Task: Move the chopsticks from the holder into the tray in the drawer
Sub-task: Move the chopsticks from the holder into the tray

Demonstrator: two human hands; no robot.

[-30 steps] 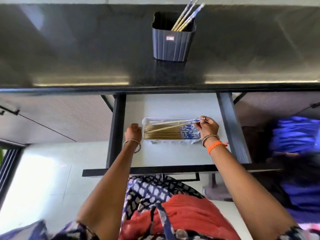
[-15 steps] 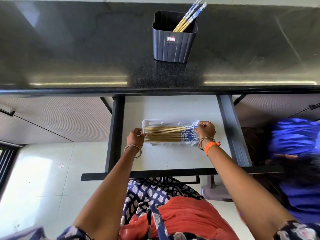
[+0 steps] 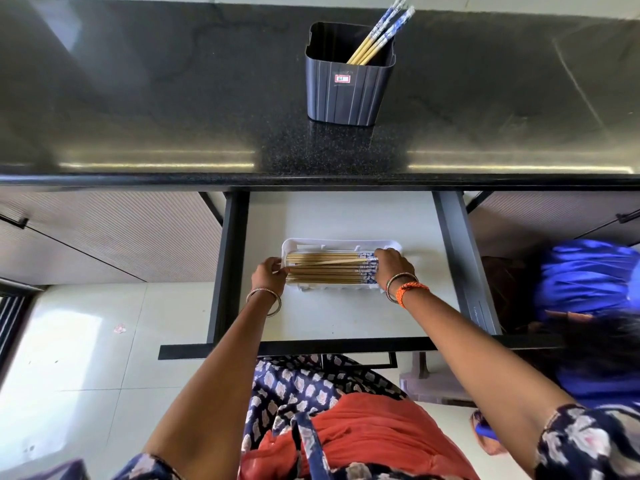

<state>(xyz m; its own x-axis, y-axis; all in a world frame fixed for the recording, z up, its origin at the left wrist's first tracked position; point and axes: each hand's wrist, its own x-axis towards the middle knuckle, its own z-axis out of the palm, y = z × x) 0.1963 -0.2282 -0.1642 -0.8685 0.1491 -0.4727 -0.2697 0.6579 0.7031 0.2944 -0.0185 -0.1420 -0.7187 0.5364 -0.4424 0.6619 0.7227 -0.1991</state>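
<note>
A dark ribbed holder (image 3: 349, 88) stands on the black counter with several blue-ended chopsticks (image 3: 379, 34) leaning in it. Below, the open drawer (image 3: 346, 216) holds a white tray (image 3: 341, 242) filled with several chopsticks (image 3: 325, 270) lying side by side, one slightly slanted on top. My left hand (image 3: 267, 273) grips the tray's left end, fingertips by the chopstick tips. My right hand (image 3: 393, 266) sits at the tray's right end, its fingers curled over the blue patterned ends of the chopsticks.
The black counter (image 3: 138, 98) overhangs the drawer's back. Dark drawer sides (image 3: 228, 265) and a front rail (image 3: 346, 346) frame the white floor of the drawer. Another person in blue (image 3: 588, 282) crouches at the right. Ribbed cabinet doors flank the drawer.
My right hand lowered the pair of chopsticks it held above the tray down onto the pile. My left hand moved in to the tray's left end.
</note>
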